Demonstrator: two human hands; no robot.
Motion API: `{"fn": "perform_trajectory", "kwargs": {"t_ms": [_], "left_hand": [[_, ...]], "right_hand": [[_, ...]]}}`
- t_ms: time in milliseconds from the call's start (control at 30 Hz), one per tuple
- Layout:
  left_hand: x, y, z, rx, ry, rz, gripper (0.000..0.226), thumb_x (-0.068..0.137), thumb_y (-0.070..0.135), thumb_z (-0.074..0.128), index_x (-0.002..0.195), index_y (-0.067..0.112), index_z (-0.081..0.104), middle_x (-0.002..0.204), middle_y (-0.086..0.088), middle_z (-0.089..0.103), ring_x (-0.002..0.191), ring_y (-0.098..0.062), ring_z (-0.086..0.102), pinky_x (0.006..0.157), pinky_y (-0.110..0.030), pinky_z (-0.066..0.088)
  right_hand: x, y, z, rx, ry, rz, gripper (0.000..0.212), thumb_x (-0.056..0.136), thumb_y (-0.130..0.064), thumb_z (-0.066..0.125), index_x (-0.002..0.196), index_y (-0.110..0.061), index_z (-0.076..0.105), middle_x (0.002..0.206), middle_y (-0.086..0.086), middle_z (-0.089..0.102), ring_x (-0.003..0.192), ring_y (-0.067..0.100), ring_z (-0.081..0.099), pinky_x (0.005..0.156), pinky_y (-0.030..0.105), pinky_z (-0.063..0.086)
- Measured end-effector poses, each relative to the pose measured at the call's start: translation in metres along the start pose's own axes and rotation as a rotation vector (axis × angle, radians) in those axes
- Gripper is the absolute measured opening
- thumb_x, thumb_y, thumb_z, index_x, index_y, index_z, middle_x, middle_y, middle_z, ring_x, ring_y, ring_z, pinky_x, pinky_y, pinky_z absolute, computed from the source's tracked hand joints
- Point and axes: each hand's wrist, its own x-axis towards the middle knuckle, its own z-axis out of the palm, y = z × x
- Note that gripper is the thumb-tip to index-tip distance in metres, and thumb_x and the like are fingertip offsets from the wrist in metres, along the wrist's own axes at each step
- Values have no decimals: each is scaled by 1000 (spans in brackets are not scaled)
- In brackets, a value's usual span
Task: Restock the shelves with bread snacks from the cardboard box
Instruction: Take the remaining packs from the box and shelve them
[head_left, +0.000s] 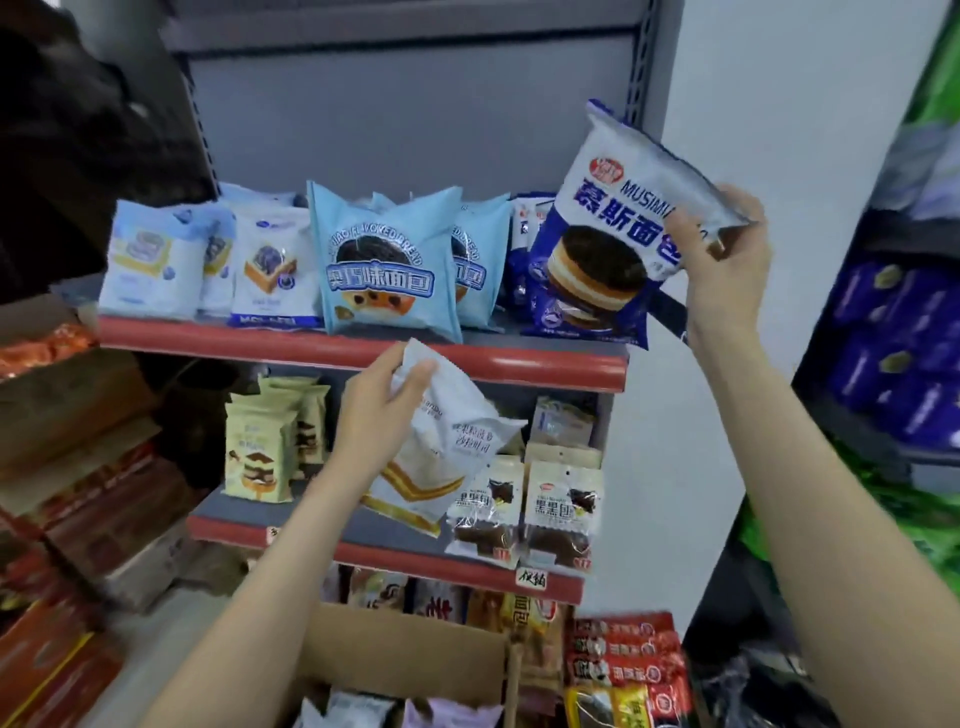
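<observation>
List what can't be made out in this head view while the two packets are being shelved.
- Cardboard box: its contents are cut off by the bottom edge.
- White sandwich packet: the left hand covers its upper left.
- Blue mousse bread packet: its right edge lies under the right hand.
- Top shelf: the rear packets are hidden by the front ones.
- Left stacks: blurred, labels unreadable.

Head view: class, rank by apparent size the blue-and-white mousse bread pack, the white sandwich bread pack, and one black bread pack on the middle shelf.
1. Mousse bread pack, raised in the right hand.
2. Sandwich bread pack, gripped by the left hand.
3. Black bread pack.
The held packs sit nearer the camera.
</observation>
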Motion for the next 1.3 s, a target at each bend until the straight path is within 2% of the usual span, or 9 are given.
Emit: {"fn": "perform_trajectory", "kwargs": {"t_ms": [100,200,267,333,533,733,900,1100,1300], "left_hand": [[16,6,18,13,-5,0,35,95,39,50,97,5,59,88,-12,62,78,-16,56,71,-36,42],[28,11,34,29,-50,24,25,98,27,48,110,8,60,106,-6,63,90,-5,54,75,-12,39],[34,14,43,13,-69,3,32,99,26,47,129,19,52,130,8,52,110,4,47,83,0,35],[39,16,49,-8,-82,-14,39,99,26,47,137,23,44,139,11,42,116,9,39,88,-5,35],[39,9,58,5,-68,-22,38,98,30,47,136,24,46,136,14,41,95,31,40,78,4,34],[38,15,60,-41,-52,-34,41,98,26,48,138,21,44,140,11,41,104,20,42,80,7,33],[48,30,67,-40,-139,-19,45,99,24,47,143,20,37,148,6,35,117,14,28,79,10,27],[56,29,77,-62,-158,-65,42,98,28,48,138,16,46,142,-2,47,129,-13,44,103,-27,38],[50,28,75,27,-165,5,40,99,23,47,139,18,45,150,1,33,125,2,30,77,11,24]], "right_hand": [[23,23,14,-188,-209,-9,28,80,-21,71,100,-25,52,93,0,63,84,7,62,77,25,51],[30,39,23,-309,-340,-12,36,80,-29,73,109,-21,53,106,5,64,96,16,62,77,22,51],[33,41,27,-379,-324,-15,39,82,-28,72,113,-17,53,105,-2,63,95,11,62,74,15,50],[34,38,29,-493,-264,-31,51,80,-35,72,119,-13,49,102,-6,60,92,10,59,75,18,48],[18,41,20,-432,-190,50,83,75,-44,75,140,-20,30,129,2,45,114,16,50,94,33,50],[-7,39,13,-399,-183,56,73,82,-43,68,140,-24,26,136,-1,46,115,10,50,99,33,48],[9,35,29,-709,-236,53,57,94,-47,46,135,-12,28,106,14,66,94,30,62,74,33,44],[36,39,40,-1089,-264,39,72,89,-62,43,134,-6,33,122,16,58,108,38,56,79,38,41],[15,53,28,-1021,-163,-16,77,82,-69,48,134,-13,33,128,10,49,111,32,54,77,37,41]]}}
